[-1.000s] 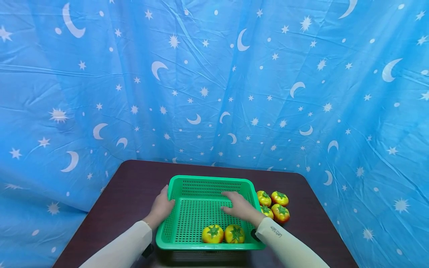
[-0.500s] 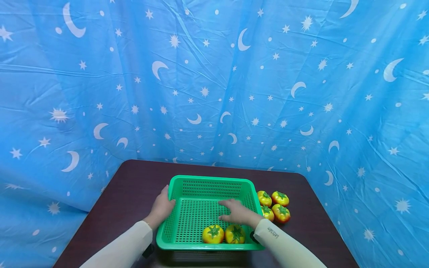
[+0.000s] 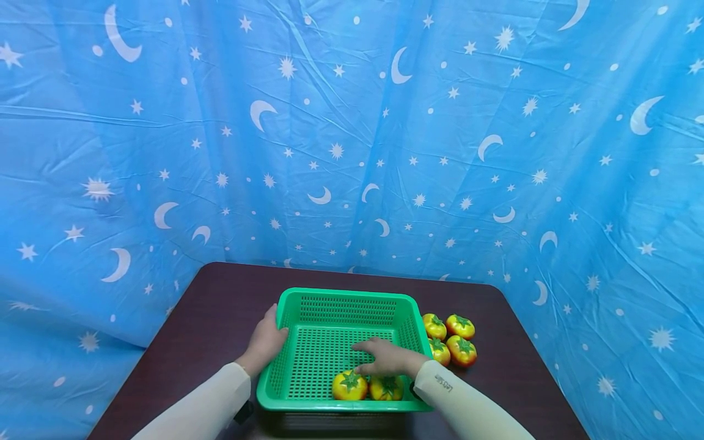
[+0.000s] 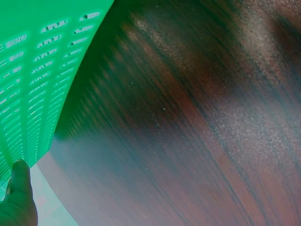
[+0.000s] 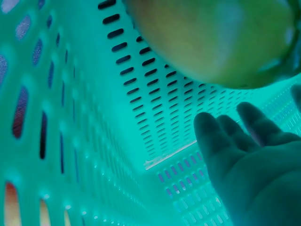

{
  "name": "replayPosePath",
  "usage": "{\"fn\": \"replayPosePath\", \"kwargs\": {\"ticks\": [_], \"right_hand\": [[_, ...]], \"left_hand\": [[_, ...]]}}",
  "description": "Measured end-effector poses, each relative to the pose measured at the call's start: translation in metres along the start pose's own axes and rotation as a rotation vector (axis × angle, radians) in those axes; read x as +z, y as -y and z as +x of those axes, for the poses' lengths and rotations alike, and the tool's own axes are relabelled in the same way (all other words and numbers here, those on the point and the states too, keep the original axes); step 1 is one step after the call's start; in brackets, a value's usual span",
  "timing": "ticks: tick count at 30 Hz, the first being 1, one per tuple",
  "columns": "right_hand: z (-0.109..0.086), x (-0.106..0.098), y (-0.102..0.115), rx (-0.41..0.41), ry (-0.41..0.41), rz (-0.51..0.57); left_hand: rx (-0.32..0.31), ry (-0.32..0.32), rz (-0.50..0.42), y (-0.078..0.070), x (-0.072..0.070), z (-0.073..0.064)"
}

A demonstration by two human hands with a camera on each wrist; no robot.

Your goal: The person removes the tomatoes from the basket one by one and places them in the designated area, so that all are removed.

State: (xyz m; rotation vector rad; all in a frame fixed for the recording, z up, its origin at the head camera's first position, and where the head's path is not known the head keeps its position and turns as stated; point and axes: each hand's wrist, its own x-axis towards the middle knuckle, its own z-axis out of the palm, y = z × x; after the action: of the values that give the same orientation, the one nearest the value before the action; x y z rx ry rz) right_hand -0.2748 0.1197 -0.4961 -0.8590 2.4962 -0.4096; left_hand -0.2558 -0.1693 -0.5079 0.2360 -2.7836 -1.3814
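A green plastic basket with slotted walls stands on the dark table. My left hand grips its left rim, thumb on the inner side; in the left wrist view a finger lies along the outer wall. Inside, near the front right, sit two yellow-red tomatoes with green tops, a left tomato and a right tomato. My right hand reaches low into the basket, right over the right tomato and partly covering it. Its fingers are extended and hold nothing; the right wrist view shows them beside a tomato.
Several more tomatoes cluster on the table just right of the basket, some partly hidden by its wall. A blue curtain with moons and stars hangs behind the table and along its sides.
My right hand has moved down and toward the front of the basket, from its middle to over the right tomato. The left hand and the basket have stayed put.
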Motion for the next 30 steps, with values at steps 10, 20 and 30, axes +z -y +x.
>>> {"fn": "replayPosePath", "kwargs": {"ticks": [10,20,30], "right_hand": [[0.0005,-0.0031,-0.0045,-0.147,0.058,0.060],[0.0016,-0.0013,-0.0080,-0.208,0.144,0.079],[-0.0020,-0.0044,0.0004,-0.100,0.203,0.115]], "left_hand": [[0.006,-0.004,0.006,-0.0016,-0.0004,-0.0011],[-0.012,0.008,-0.006,-0.0007,-0.0002,-0.0010],[-0.007,0.004,-0.006,-0.0015,-0.0010,-0.0023]]}}
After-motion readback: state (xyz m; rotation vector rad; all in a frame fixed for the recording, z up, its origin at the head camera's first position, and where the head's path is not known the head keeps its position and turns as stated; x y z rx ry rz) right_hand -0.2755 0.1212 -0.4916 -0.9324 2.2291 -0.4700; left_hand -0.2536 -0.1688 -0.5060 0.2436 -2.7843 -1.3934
